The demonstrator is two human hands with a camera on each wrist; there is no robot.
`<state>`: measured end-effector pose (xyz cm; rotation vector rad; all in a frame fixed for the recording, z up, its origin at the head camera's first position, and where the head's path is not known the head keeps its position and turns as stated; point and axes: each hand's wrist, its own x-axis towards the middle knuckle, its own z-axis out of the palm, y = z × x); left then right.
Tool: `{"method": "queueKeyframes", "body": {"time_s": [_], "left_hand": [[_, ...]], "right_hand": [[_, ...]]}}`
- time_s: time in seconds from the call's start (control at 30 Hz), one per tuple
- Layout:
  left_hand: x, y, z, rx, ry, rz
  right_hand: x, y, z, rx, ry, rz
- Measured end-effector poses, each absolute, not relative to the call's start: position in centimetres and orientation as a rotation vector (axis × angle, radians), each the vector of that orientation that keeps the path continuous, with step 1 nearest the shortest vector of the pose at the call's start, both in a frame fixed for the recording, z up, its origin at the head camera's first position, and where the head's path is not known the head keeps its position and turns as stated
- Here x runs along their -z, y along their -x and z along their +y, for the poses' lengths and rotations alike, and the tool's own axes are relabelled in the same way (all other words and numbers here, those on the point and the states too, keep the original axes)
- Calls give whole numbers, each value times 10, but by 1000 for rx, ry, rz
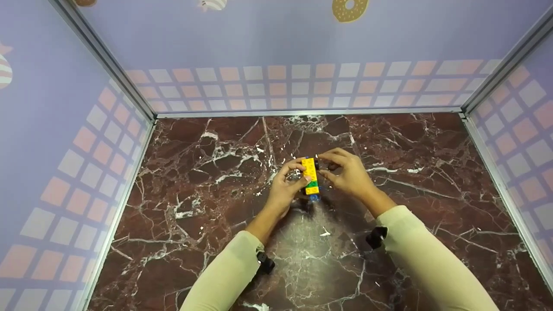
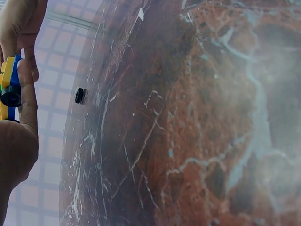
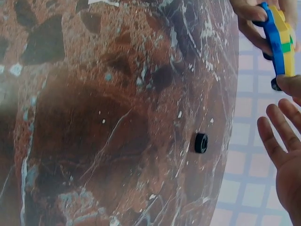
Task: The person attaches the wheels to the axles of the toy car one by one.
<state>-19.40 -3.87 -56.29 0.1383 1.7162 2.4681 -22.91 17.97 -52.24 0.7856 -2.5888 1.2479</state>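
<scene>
A small toy car [image 1: 309, 166] of yellow and green bricks on a blue base is held up over the dark marbled tabletop. My left hand [image 1: 283, 190] grips it from its left side, fingers curled along the base. Thumb and index of my right hand [image 1: 356, 175] pinch the black wheel [image 3: 275, 84] at the car's far right corner, while the other fingers spread apart in the right wrist view. Another black wheel [image 2: 11, 96] shows on the car in the left wrist view. A loose black wheel [image 3: 201, 142] lies on the tabletop below the hands.
The marbled tabletop [image 1: 207, 242] is enclosed by lilac walls [image 1: 289, 43] with pink and white squares at the back and both sides. Metal edging [image 1: 242, 114] runs along the walls' foot. Black wrist cameras [image 1: 376, 237] sit on both sleeves.
</scene>
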Motion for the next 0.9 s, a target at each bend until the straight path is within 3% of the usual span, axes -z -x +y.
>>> {"method": "queueKeyframes", "body": {"time_s": [0.57, 0.9], "left_hand": [[566, 197, -39, -2484, -120, 1799], [568, 195, -37, -2491, -134, 1781]], "right_hand": [[549, 241, 204, -849, -635, -2905], [586, 253, 214, -723, -751, -2868]]}}
